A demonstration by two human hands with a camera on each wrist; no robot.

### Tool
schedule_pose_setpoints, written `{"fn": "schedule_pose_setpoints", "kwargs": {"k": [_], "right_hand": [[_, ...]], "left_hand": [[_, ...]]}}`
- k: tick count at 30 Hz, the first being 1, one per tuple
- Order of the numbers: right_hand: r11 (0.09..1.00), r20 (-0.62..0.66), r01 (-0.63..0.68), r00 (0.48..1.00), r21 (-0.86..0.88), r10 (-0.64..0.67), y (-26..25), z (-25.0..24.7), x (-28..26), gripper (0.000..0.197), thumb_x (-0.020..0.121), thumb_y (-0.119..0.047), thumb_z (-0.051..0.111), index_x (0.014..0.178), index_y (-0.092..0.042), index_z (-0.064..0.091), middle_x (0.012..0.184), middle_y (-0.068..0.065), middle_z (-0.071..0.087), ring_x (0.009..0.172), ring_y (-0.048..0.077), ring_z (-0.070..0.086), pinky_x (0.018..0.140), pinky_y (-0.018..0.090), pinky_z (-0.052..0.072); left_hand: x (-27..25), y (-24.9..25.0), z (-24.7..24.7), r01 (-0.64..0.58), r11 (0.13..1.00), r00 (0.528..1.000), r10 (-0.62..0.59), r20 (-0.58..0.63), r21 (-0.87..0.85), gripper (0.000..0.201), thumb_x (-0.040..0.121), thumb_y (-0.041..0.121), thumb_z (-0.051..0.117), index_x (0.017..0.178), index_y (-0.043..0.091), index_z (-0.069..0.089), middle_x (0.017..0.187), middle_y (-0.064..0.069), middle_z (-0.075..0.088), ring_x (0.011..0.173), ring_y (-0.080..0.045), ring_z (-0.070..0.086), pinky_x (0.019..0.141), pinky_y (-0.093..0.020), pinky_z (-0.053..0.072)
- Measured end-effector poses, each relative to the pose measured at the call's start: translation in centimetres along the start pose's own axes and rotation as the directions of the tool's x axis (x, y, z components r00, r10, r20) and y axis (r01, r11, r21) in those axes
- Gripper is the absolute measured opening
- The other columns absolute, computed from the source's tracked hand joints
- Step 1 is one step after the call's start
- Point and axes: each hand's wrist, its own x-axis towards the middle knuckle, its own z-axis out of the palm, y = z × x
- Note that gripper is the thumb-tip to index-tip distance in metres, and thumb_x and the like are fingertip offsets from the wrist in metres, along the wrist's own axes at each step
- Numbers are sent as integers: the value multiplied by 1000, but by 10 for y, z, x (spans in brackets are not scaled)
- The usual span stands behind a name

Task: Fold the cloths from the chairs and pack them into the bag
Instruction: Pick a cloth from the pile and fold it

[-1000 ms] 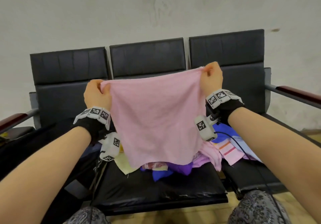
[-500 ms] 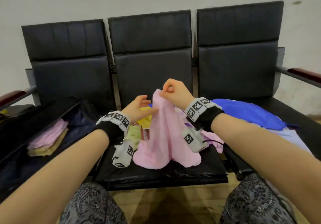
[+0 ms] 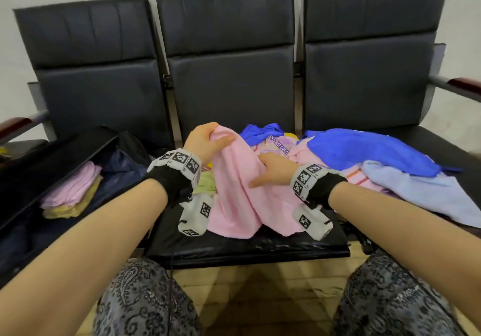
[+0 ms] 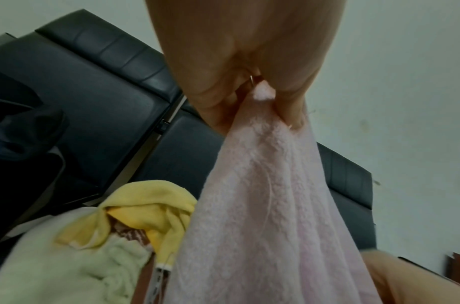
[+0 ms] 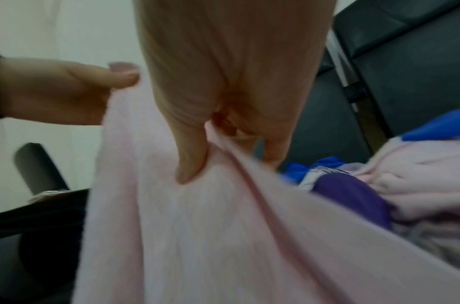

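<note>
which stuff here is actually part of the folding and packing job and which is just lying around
Part of the job:
- pink cloth, gripped by the left hand and touched by the right hand
- open dark bag holding folded cloths
- unfolded cloths: blue cloth, light blue cloth, yellow cloth

Just there:
- black chairs
- armrest
- tiled floor

Both forearms reach forward from the bottom corners of the head view, bare, each with a black wrist strap and a white marker-covered band plus a small white block hanging underneath. The left hand [image 3: 205,141] sits higher and a bit further out, fingers and thumb bunched tight in a pinch on the pink cloth [image 3: 239,195]. The right hand [image 3: 273,171] is lower and closer in, fingers stretched out leftward and laid against the same cloth, thumb tucked into a fold.
</note>
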Motion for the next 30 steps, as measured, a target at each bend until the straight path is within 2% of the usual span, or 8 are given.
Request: {"fn": "schedule_pose_setpoints", "kwargs": {"k": [4,9,16,20,23,25,28,30], "right_hand": [[999,32,-29,999,-25,30,22,5,-2,20,82,-22,73,93,-9,63,85,0,54,78,16,48,63,22,31],[999,31,-50,998,12,49,46,10,-1,22,81,-20,72,72,-9,55,67,1,43,63,14,39,60,26,30],[982,81,-176,982,76,170,59,10,-1,27,94,-35,56,99,-11,65,92,-1,58,89,16,51,82,28,35],[931,-19,-302,950,207,312,72,23,0,9,91,-7,56,94,-5,64,79,7,62,77,26,64,73,37,55],[875,-124,-363,900,321,419,79,34,-2,18,86,6,48,88,-9,58,63,10,63,51,17,65,57,26,56],[907,-230,-309,897,286,378,81,40,-1,23,83,5,49,79,-16,57,63,5,63,57,18,65,61,27,54],[937,-264,-164,932,309,250,74,48,-7,27,80,1,58,68,-22,61,61,-2,62,55,10,60,60,25,53],[966,-185,-107,971,237,153,69,55,-11,18,78,-4,65,69,-20,68,65,-2,67,57,2,58,61,17,48]], "left_hand": [[-4,-18,-16,45,999,993,-48,-104,-31,45,74,45,64,70,2,49,62,-3,38,63,-17,34,56,-30,30],[-6,-39,-35,180,983,954,-185,-236,-43,45,68,48,52,82,6,60,66,1,51,67,-18,45,60,-27,36],[-9,-79,-48,487,870,846,-447,-290,78,37,92,27,57,115,-1,61,114,-24,62,108,-39,57,88,-38,43],[-27,-114,-32,643,746,763,-604,-232,172,36,92,23,58,115,-4,62,116,-26,62,109,-41,57,91,-41,44],[-45,-133,-12,713,662,701,-675,-230,229,35,93,22,53,112,-5,63,113,-25,63,108,-39,58,89,-38,45],[-56,-141,3,762,592,645,-727,-234,261,36,94,19,48,116,-6,61,117,-25,62,112,-38,57,91,-36,44],[-69,-146,17,761,574,632,-761,-146,302,35,95,20,49,118,-6,59,119,-25,60,114,-38,55,93,-35,41],[-75,-148,24,706,611,673,-736,-69,358,36,95,24,48,117,-3,59,120,-23,60,113,-37,55,93,-35,41]]}}
